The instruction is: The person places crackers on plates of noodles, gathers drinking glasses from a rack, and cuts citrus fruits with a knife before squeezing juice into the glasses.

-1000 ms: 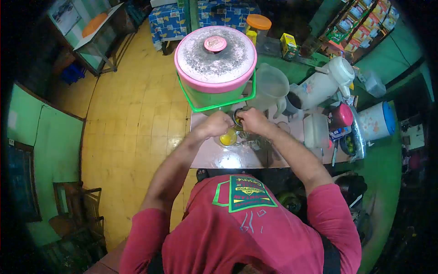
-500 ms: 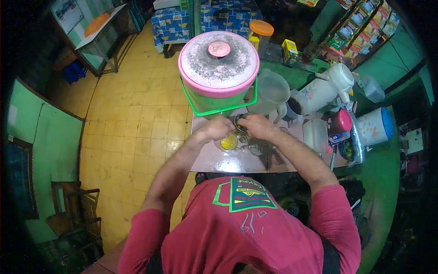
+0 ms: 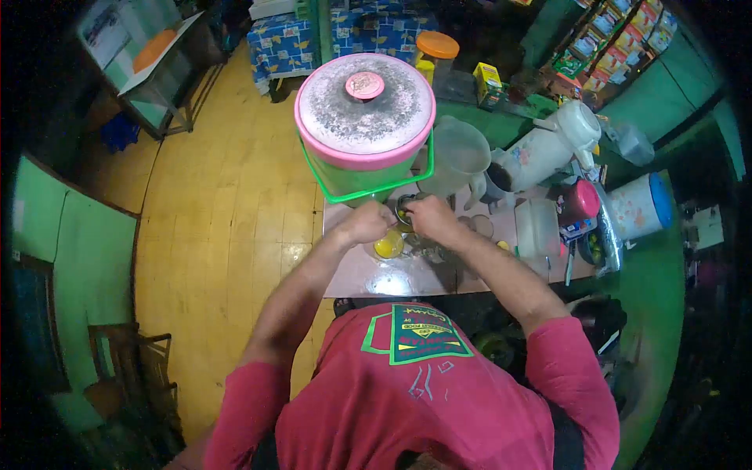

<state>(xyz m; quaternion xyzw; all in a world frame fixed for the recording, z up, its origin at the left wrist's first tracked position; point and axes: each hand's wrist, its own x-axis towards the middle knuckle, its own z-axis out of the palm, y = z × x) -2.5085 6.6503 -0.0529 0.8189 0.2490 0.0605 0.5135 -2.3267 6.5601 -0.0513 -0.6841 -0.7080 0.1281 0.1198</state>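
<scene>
My left hand (image 3: 370,222) is closed, its fingers curled in beside a small dark-rimmed strainer or cup (image 3: 403,213); what it grips is too small to make out. Across from it, my right hand (image 3: 432,217) has its fingers pressed together at the right edge of that round piece, on something I cannot make out. A glass with yellow liquid (image 3: 388,244) stands on the pink tabletop (image 3: 352,270) just below my hands. Behind them rises a green drinks bucket with a pink lid (image 3: 366,110) and a green handle.
A clear pitcher (image 3: 458,153) stands right of the bucket. Farther right are a white flask (image 3: 548,149), a clear container (image 3: 538,227), a pink-lidded jar (image 3: 581,200) and a blue-lidded container (image 3: 642,205). A yellow box (image 3: 488,82) and an orange-lidded jar (image 3: 436,47) stand behind.
The camera view has shifted slightly. Both hands remain close together over the table by the small round piece, with only slight finger movement.
</scene>
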